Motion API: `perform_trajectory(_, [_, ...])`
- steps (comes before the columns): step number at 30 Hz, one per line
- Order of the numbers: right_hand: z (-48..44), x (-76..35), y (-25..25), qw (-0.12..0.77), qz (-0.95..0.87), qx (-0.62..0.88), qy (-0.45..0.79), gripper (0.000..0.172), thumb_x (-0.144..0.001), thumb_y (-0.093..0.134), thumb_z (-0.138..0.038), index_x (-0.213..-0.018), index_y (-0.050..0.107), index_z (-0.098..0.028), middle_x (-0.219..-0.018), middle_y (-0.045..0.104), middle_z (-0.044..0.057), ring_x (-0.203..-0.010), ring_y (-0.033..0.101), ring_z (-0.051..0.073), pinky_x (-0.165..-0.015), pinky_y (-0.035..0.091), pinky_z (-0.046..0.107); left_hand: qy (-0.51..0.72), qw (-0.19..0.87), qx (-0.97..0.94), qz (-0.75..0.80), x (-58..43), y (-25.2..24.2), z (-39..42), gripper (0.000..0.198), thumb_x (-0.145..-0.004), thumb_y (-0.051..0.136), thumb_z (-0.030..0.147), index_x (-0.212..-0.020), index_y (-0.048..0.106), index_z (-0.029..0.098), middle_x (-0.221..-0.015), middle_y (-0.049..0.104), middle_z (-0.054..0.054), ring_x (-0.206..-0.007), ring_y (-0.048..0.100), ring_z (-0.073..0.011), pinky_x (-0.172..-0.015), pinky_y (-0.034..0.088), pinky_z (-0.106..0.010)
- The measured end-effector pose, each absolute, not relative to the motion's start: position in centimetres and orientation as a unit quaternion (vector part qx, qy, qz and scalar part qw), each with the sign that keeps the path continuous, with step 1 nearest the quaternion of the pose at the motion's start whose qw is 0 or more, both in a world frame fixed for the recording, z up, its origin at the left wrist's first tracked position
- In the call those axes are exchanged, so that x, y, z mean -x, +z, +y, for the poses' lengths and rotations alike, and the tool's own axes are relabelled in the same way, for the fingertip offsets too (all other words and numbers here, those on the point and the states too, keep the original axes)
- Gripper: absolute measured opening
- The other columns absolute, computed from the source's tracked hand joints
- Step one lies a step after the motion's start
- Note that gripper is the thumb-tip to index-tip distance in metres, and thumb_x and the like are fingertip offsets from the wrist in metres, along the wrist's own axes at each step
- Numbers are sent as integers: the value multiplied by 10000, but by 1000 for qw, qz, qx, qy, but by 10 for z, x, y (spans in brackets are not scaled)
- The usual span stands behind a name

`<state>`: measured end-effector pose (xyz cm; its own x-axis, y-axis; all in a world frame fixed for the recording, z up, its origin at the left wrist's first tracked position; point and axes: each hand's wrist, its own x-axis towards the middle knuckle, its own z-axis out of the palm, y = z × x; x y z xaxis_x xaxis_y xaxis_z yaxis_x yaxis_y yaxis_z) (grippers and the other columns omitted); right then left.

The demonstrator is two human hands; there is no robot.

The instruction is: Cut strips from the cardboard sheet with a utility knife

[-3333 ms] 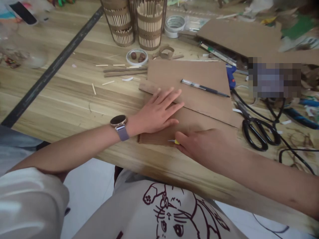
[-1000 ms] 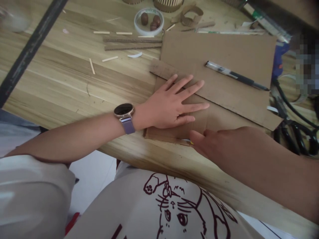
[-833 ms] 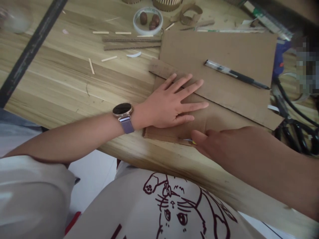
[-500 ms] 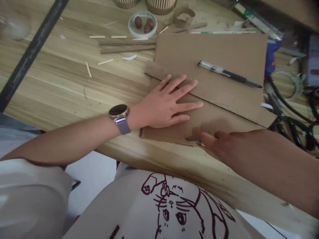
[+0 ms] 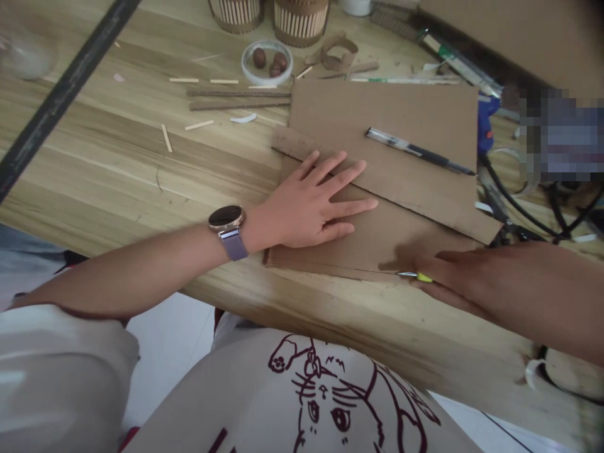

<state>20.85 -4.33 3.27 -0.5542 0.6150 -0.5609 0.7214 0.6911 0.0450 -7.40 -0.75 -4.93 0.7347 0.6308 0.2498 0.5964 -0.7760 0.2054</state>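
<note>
My left hand (image 5: 314,204) lies flat with its fingers spread, pressing on a sheet of brown cardboard (image 5: 358,242) and partly on a cardboard strip (image 5: 415,207) laid slantwise over it. In my right hand (image 5: 453,274) is a yellow utility knife (image 5: 423,277). Its blade touches the cardboard near the front edge, where a thin dark line runs left from it. Most of the knife's handle is hidden by the fingers. Beyond the strip, a black pen (image 5: 419,151) rests on the cardboard.
A round dish (image 5: 267,63) with brown balls stands behind, near two slatted cups (image 5: 301,19). Cardboard strips (image 5: 236,106) and several small sticks (image 5: 199,125) lie to the left. Black cables (image 5: 557,217) and a blue object (image 5: 488,119) sit at the right. A dark bar (image 5: 66,94) crosses the upper left.
My right hand has moved right along the cardboard's front edge with the utility knife, and more of the knife shows. My left hand stays pressed on the cardboard. The view has shifted slightly.
</note>
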Motion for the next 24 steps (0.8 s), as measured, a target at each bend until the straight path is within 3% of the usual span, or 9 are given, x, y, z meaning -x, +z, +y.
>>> perform_trajectory(4, [-38, -185, 42, 294, 875, -370, -106, 326, -999, 371, -429, -1083, 645, -274, -837, 766, 55, -580, 679, 243, -477, 343, 304, 163, 54, -928, 329, 74, -50, -8, 474, -989, 517, 466, -1455, 494, 379, -1624, 338, -68, -1497, 277, -354, -1191, 201, -629])
perform_trajectory(8, [-45, -134, 44, 345, 857, -366, -109, 213, -999, 424, -330, -961, 607, -228, -797, 752, 43, -694, 720, 248, -459, 226, 273, 167, 40, -929, 328, 74, -49, -9, 470, -992, 508, 483, -1448, 501, 366, -1619, 350, -73, -1488, 298, -356, -1181, 225, -632])
perform_trajectory(11, [-50, -116, 36, 303, 898, -316, -55, 179, -990, 455, -274, -867, 574, -221, -689, 706, 27, -607, 691, 232, -452, 151, 279, 162, 37, -929, 330, 74, -47, -10, 475, -988, 524, 479, -1446, 506, 355, -1616, 353, -84, -1482, 310, -361, -1178, 229, -630])
perform_trajectory(15, [-52, -119, 28, 263, 922, -282, -14, 158, -950, 516, -207, -794, 521, -230, -546, 628, -20, -485, 649, 232, -439, 136, 278, 165, 48, -928, 332, 73, -46, -10, 467, -982, 544, 465, -1432, 529, 343, -1610, 363, -98, -1478, 317, -368, -1179, 226, -631])
perform_trajectory(24, [-49, -115, 32, 282, 911, -299, -37, 132, -930, 534, -192, -807, 524, -237, -589, 665, -5, -518, 681, 226, -423, 134, 279, 182, 57, -924, 332, 72, -49, -10, 445, -987, 530, 458, -1413, 550, 330, -1603, 373, -107, -1477, 319, -375, -1177, 224, -639])
